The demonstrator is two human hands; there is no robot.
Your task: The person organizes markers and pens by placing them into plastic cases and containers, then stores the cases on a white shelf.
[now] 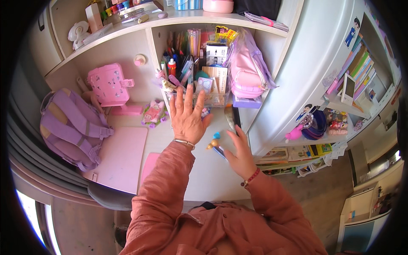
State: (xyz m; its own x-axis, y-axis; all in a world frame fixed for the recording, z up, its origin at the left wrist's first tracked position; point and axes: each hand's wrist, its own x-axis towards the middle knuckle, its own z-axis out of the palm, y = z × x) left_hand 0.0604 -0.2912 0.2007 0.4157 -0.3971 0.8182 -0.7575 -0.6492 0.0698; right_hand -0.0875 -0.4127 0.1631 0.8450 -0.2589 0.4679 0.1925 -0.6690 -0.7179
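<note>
My left hand [187, 121] is stretched out with fingers spread and holds nothing. It hovers in front of a clear organizer [216, 100] packed with pens, pencils and small boxes. My right hand [241, 156] is lower and to the right, thumb and forefinger apart. Beside its thumb is a blue pen [219, 152] with a yellow and blue topper; whether the thumb touches it I cannot tell. Just beyond the right fingertips, a long item with a pale end and dark handle [230, 117] lies on the white desk [204, 182].
A purple backpack [74, 127] and pink board [123, 157] lie at left, near a pink stand [111, 85]. A pink pencil case in plastic [246, 76] stands right of the organizer. A shelf [182, 20] overhangs the back; a white bookcase [293, 85] borders the right.
</note>
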